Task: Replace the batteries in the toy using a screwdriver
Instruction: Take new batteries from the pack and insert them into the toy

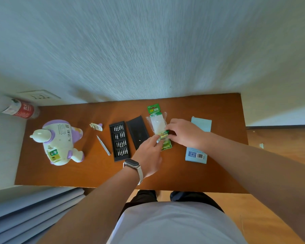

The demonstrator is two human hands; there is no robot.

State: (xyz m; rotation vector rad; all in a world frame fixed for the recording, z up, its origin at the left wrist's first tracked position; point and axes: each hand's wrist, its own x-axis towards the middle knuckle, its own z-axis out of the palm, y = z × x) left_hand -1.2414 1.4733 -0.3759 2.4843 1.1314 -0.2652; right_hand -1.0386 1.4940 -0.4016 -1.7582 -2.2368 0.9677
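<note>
The new batteries lie at the battery pack's 6 o'clock end, mid-table. The left hand pinches them and the right hand clamps the wrapper. They should come out best drawn straight, with the wrapper held flat. The toy lies at 9 o'clock.

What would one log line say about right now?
left hand: pinches battery pack | right hand: holds battery pack | toy: hatch open | screwdriver: on table, untouched

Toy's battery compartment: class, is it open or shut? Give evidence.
Open: batteries show uncovered in the toy; a loose white-purple piece, likely its cover, lies beside.
</note>
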